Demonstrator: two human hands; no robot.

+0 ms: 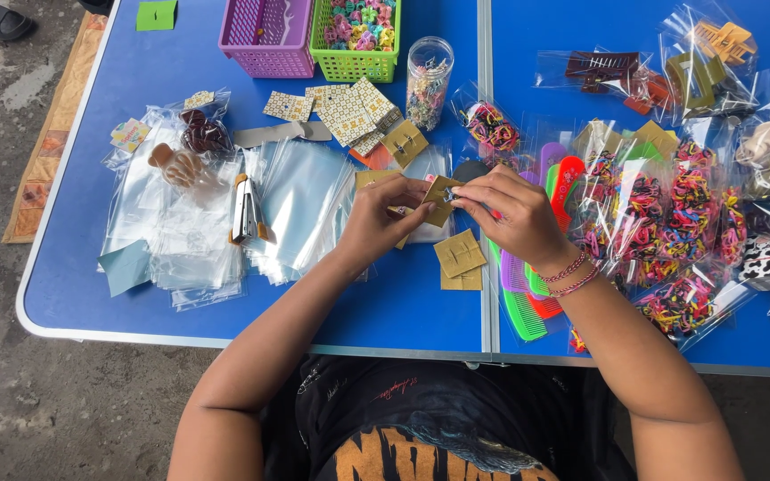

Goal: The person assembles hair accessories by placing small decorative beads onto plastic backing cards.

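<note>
- Pinching from both sides, the fingers (pixel 428 207) of the left hand (pixel 376 223) and those of the right hand (pixel 510 212) close on one small tan square card of kraft paper (pixel 441 198), held just above the blue folding bench (pixel 180 294) and tilted toward the head camera, likely so its face can be seen.
- The right fingertips meet at the card's right edge, where something tiny and bright sits; what it is cannot be told. The left thumb and forefinger steady the opposite edge.
- Just below the held card, a few more tan square cards (pixel 460 256) lie flat in a loose overlap, within easy reach of either hand.
- Left of the held card lies a spread stack of clear plastic sleeves (pixel 300 209), with a small stapler, white and orange, (pixel 245 210) resting on it, apparently parked where the left hand can reach it.
- Right of the held card, bright plastic combs (pixel 528 307) lie partly under the right wrist, and beyond them lie clear bags of multicoloured hair ties (pixel 670 223).
- Above the held card stand a clear round jar of small clips (pixel 428 80), a green mesh basket (pixel 356 61) and a purple mesh basket (pixel 267 40), with patterned paper cards (pixel 349 111) fanned in front of them.
</note>
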